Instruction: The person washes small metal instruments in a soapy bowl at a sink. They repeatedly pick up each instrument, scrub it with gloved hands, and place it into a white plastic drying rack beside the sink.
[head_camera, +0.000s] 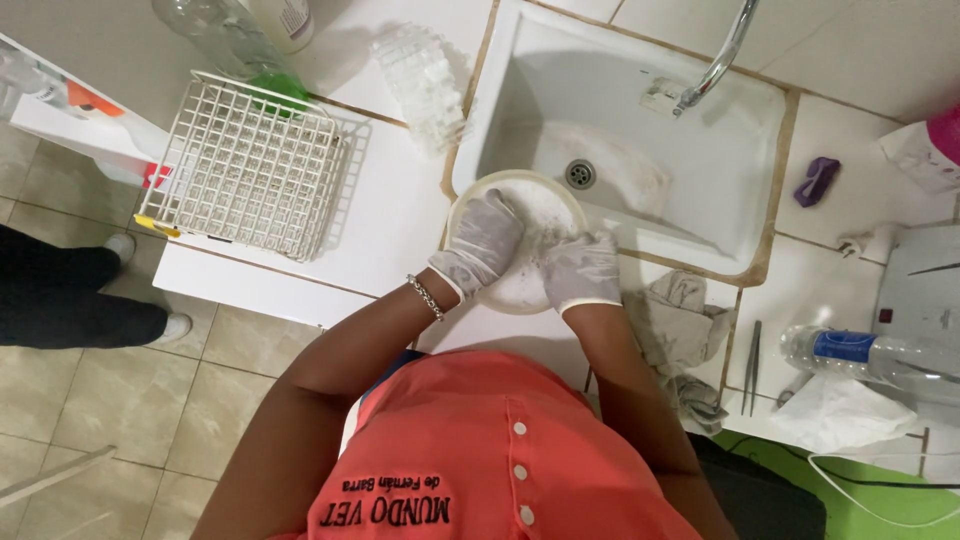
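Bowl (520, 240), round and white, held over the near rim of the sink (640, 120), half above the basin and half above the counter (400, 200). No long axis to speak of (round all the way); open side turned up toward the camera, tipped slightly toward the body. Left hand (482, 245), gloved white, curled over the left rim with fingers bent and closed onto the bowl. Right hand (580, 270), gloved too, pressed into the inside at the right, fingers bent against the soiled surface; impossible to tell whether anything lay beneath them. Metal bracelet (427, 297) on the left wrist.

White tiled counter with dark grout. Wire rack (245, 170) well left of the bowl, grey cloth (680, 320) just right, tweezers (750, 365) and plastic bottle (870, 355) farther right. Chrome tap (715, 60) over the basin. Beige floor tiles (110, 400) at left.
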